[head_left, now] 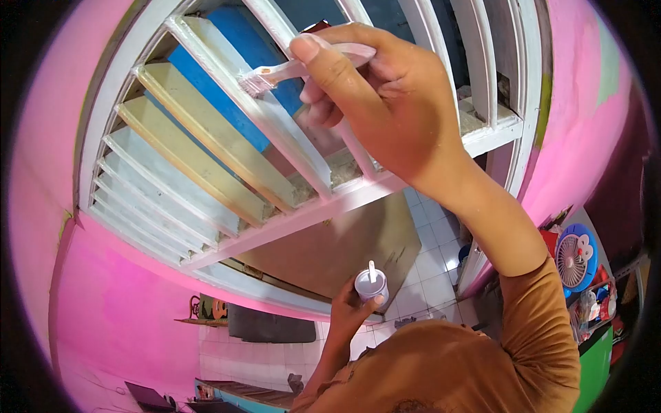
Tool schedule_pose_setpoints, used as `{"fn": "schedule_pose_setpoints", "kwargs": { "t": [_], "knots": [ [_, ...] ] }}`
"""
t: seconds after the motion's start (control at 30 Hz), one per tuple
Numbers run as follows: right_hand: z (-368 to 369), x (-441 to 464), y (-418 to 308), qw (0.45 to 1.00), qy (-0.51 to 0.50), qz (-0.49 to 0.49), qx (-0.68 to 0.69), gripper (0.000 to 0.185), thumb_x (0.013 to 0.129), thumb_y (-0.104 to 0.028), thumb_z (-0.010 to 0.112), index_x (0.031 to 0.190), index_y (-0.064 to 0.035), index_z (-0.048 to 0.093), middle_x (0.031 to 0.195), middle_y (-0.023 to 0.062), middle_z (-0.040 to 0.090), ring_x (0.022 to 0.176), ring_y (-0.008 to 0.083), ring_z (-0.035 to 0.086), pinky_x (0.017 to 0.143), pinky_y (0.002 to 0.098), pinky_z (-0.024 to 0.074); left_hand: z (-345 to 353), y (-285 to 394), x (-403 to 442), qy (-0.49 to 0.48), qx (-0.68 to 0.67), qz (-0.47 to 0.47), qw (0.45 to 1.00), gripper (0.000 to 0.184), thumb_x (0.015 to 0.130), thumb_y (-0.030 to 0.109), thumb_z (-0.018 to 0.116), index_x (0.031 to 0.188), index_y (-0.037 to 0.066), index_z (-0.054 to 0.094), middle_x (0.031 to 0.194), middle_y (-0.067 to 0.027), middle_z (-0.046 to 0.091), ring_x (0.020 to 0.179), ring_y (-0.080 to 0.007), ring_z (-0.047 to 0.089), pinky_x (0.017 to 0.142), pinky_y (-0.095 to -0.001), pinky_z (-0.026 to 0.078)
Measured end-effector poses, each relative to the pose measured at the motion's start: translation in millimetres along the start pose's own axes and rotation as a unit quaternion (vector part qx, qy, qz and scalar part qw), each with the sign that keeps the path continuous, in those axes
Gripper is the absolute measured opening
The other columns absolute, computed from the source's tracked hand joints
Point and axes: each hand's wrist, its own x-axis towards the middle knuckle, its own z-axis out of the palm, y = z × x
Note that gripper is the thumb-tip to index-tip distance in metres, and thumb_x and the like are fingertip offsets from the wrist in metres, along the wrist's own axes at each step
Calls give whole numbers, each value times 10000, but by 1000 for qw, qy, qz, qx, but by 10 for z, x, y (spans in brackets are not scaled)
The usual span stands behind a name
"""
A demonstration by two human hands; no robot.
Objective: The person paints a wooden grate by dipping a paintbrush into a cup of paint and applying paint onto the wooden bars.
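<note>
Up at the window slats, my right hand [385,89] grips a small paintbrush [292,69] by its pale handle. The bristles touch the edge of a white slat [275,124]. Two slats to the left, such as the tan slat [206,141], have yellowish edges; those around them are white. Lower down, my left hand [351,306] is wrapped round a small cup [372,286] of pale grey-white paint. A white stick [372,272] stands in the cup. The fingers on the cup's far side are hidden.
A white crossbar [296,224] runs below the slats, with a brown door panel [337,248] under it. Pink wall [131,275] surrounds the frame. A blue fan [576,258] and a rack of small items [595,306] stand at the right. White floor tiles [427,275] show below.
</note>
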Motion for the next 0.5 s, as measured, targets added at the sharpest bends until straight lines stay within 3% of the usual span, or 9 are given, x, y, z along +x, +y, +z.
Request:
{"fn": "schedule_pose_setpoints", "kwargs": {
  "t": [0.2,0.33,0.43,0.5],
  "knots": [
    [-190,-388,-44,994,-47,-20,-92,161,959,-73,661,1084,19,706,887,75,701,681,98,633,598,226,506,17,-19,1,-4,-7,0,1000,655,811,120,858,1356,-44,535,1250,-97,624,1166,-197,593,1023,-370,463],
    [-324,-620,-96,961,-102,-71,-247,250,837,20,676,1085,17,706,886,140,676,755,233,651,662,303,508,5,-10,-3,-7,-17,7,1000,628,811,106,855,1338,-41,546,1236,-87,624,1154,-189,594,1014,-362,464],
    [-352,-746,-109,950,-135,-25,-281,251,825,19,680,1075,10,703,873,137,657,747,261,630,674,331,496,17,15,-16,-5,-19,3,1000,617,813,98,852,1334,-37,549,1232,-82,622,1150,-186,594,1012,-358,464],
    [-336,-800,-56,943,-137,-76,-294,226,835,-97,722,1037,-19,654,871,117,551,607,271,561,539,370,468,17,15,-26,0,-19,2,1000,614,814,96,850,1333,-35,550,1231,-81,621,1150,-186,593,1011,-357,464]
  ]
}}
